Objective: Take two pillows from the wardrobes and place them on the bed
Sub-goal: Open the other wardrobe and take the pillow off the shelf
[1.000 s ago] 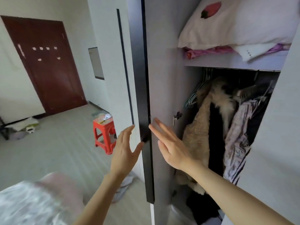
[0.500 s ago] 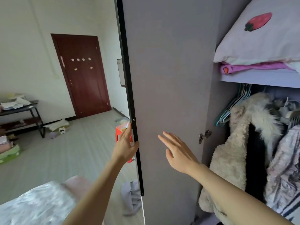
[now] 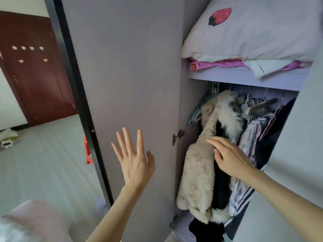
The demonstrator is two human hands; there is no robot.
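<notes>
A white pillow (image 3: 253,35) with a strawberry print lies on the upper shelf (image 3: 241,79) of the open wardrobe, on top of folded pink cloth (image 3: 218,64). My left hand (image 3: 133,160) is spread flat in front of the inner face of the swung-out wardrobe door (image 3: 125,75), holding nothing. My right hand (image 3: 229,157) reaches into the hanging space below the shelf, fingers loosely apart over a beige fluffy coat (image 3: 199,172). A corner of the bed (image 3: 33,222) with pinkish bedding shows at the bottom left. Only one pillow is visible.
Clothes on hangers (image 3: 258,130) fill the wardrobe under the shelf. A second grey door panel (image 3: 293,172) stands at the right. Behind the open door are a red stool (image 3: 88,151), light floor (image 3: 43,163) and a dark red room door (image 3: 36,72).
The wardrobe door has swung fully open. My left hand moved from the door's edge onto its inner face, and my right hand moved right into the hanging clothes.
</notes>
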